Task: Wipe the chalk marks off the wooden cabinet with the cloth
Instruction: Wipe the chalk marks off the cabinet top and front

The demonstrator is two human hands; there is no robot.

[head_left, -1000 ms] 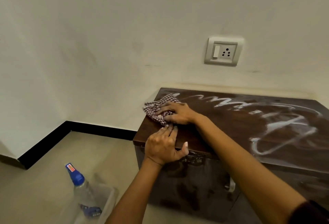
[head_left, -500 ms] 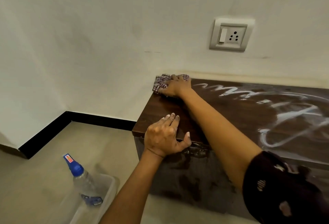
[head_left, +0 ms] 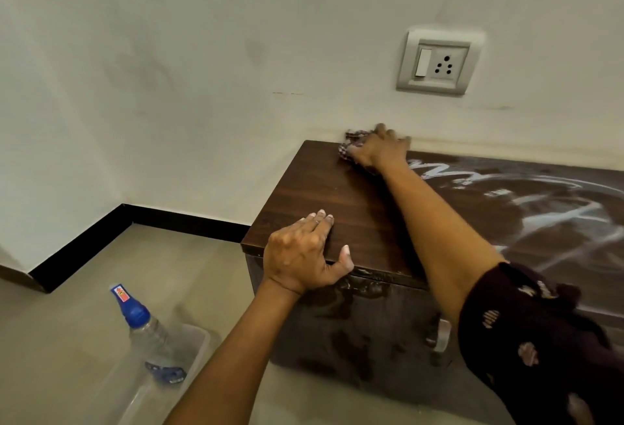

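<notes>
Two bare hands are on the wooden cabinet [head_left: 324, 195]: the right hand [head_left: 380, 149], arm stretched far, presses the checked cloth [head_left: 351, 146] at the back edge by the wall [head_left: 202, 70] with fingers spread – the left hand [head_left: 304, 252] lies flat at the front edge, fingers together, thumb apart. Chalk marks [head_left: 540, 218] cover the top's right part. On the floor, a clear bin [head_left: 199, 340] holds a blue-capped bottle [head_left: 141, 323]. A socket [head_left: 439, 63] sits on the wall.
</notes>
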